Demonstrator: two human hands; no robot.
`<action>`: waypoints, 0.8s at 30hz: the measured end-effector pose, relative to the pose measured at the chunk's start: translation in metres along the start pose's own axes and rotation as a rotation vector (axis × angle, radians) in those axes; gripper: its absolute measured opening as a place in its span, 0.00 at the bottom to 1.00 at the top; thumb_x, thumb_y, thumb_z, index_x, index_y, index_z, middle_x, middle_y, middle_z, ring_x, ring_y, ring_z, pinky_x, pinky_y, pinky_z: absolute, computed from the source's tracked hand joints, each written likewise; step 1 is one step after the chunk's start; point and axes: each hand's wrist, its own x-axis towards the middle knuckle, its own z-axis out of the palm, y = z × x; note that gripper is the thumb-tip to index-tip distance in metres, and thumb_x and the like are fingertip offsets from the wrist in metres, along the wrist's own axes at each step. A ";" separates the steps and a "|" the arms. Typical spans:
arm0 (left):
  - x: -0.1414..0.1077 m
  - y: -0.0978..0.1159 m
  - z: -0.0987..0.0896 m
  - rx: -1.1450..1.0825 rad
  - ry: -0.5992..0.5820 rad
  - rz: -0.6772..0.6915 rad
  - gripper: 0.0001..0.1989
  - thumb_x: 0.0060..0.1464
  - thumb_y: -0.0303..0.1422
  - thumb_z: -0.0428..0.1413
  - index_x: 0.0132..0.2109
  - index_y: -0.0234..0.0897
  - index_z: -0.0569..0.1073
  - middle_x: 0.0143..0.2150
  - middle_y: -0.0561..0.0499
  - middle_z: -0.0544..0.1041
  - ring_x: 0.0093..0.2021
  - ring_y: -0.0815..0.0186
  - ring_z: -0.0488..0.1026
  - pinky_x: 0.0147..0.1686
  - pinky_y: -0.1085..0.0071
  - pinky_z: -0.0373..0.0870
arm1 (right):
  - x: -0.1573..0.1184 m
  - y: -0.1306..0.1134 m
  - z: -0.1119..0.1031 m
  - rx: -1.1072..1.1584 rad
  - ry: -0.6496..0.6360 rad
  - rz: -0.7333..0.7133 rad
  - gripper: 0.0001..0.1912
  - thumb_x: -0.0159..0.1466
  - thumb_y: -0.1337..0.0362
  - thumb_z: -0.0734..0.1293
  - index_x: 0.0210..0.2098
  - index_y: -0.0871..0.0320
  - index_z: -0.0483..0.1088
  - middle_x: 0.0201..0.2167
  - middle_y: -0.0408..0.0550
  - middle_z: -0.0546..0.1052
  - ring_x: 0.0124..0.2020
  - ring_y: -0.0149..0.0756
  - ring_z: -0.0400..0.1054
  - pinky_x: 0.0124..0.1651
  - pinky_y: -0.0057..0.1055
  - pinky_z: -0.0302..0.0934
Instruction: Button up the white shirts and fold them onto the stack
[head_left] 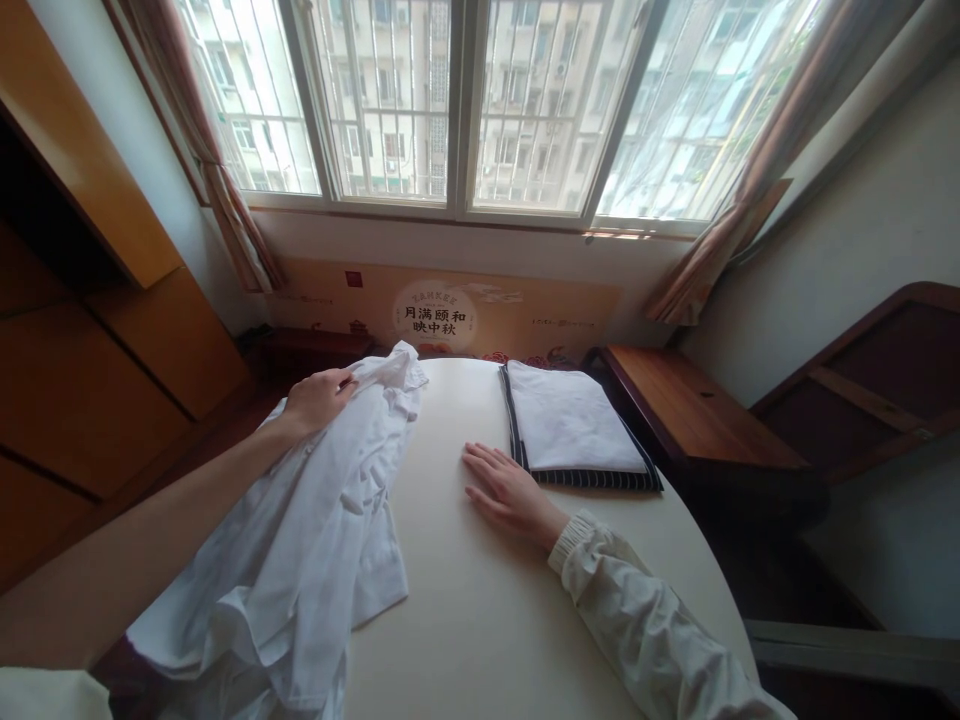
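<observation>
A crumpled white shirt (pixel 322 540) lies over the left side of the round white table (pixel 442 620), part of it hanging past the edge. My left hand (pixel 319 400) is closed on its upper part, near what looks like the collar. Flat on the tabletop rests my right hand (pixel 510 495), fingers stretched out and holding nothing. Just beyond it sits a folded white cloth (pixel 574 415) on top of a dark striped folded cloth (pixel 600 480); my right fingers are close to their left front corner.
A wooden desk (pixel 697 410) stands behind the table on the right, near a leaning wooden panel (pixel 885 380). Wooden cabinets (pixel 142 350) are on the left. Barred windows (pixel 457 110) with curtains (pixel 232 220) fill the back, above a printed banner (pixel 517 310).
</observation>
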 end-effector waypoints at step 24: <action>-0.022 0.115 0.052 -0.553 -0.125 0.449 0.20 0.67 0.48 0.51 0.35 0.39 0.75 0.28 0.52 0.73 0.29 0.64 0.67 0.32 0.68 0.64 | 0.163 0.005 -0.009 1.457 0.139 0.699 0.20 0.72 0.45 0.67 0.44 0.57 0.74 0.35 0.48 0.80 0.33 0.37 0.75 0.38 0.34 0.73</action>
